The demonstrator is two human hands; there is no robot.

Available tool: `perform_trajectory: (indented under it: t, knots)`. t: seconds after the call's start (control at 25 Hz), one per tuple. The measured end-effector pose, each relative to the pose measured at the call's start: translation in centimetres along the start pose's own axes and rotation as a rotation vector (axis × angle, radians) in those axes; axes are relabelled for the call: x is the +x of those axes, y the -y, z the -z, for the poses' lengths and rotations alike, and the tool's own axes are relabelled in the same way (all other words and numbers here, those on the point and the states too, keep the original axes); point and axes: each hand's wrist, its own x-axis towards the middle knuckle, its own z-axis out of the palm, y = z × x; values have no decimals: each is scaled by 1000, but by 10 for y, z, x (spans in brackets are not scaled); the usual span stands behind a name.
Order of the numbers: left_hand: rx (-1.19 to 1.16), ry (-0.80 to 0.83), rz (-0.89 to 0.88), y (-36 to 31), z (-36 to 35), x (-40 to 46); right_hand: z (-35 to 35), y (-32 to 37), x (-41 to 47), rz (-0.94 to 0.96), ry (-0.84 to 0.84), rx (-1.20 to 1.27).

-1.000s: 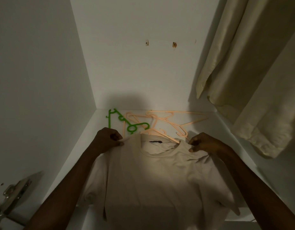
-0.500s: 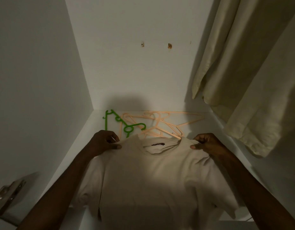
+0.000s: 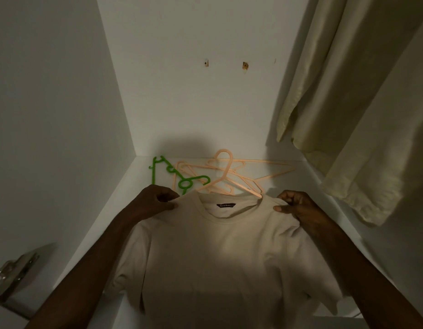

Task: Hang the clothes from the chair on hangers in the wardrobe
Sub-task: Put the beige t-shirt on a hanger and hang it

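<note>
Both hands are busy with the beige t-shirt (image 3: 220,252) in the head view, the only view we've got. Our left hand (image 3: 156,203), left of centre in the frame, has its fingers curled and is pinching the shirt's left shoulder right by the collar. Our right hand (image 3: 298,207), right of centre, is doing the same on the other shoulder, thumb on top of the fabric and fingers folded in around it. So both are grasping the shirt, nothing let go.

The shirt fills the lower middle of the frame, front facing us, a dark label (image 3: 226,205) showing inside the neck and the short sleeves drooping at lower left and lower right. A peach hanger (image 3: 226,172) pokes out of the neckline, hook standing up just above the collar at the centre. We can't really tell how far its arms sit inside the shoulders, since the cloth hides them.

Behind it, on the white wardrobe floor (image 3: 305,186), there's a loose pile of more peach hangers (image 3: 258,174) and a green hanger (image 3: 182,179) lying flat to the left of them, close to our left hand.

Upper right of the frame, a cream garment (image 3: 362,110) hangs down. At lower left a metal door hinge (image 3: 13,276) is on the side wall. Lighting is pretty dim.
</note>
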Motion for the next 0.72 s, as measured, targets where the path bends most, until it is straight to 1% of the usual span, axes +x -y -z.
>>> perform_trajectory:
  t: [0.12, 0.2, 0.32, 0.44, 0.52, 0.6, 0.72]
  knots:
    - [12, -15, -12, -13, 2, 2, 0, 6, -1, 13, 11, -21]
    - [-76, -102, -3, -22, 9, 2, 0, 15, -1, 25, 24, -81]
    - [-192, -210, -16, -38, 28, -5, -6, 41, -11, 94, 20, -178]
    - [-234, -262, -91, -60, 47, -26, -22, 77, -43, 183, -7, -215]
    - [-259, -289, -149, -76, 60, -42, -31, 101, -67, 288, -10, -233]
    - [-273, -297, -225, -94, 77, -64, -40, 129, -98, 361, -42, -218]
    - [-374, -319, -284, -121, 102, -98, -46, 166, -145, 424, -88, -179]
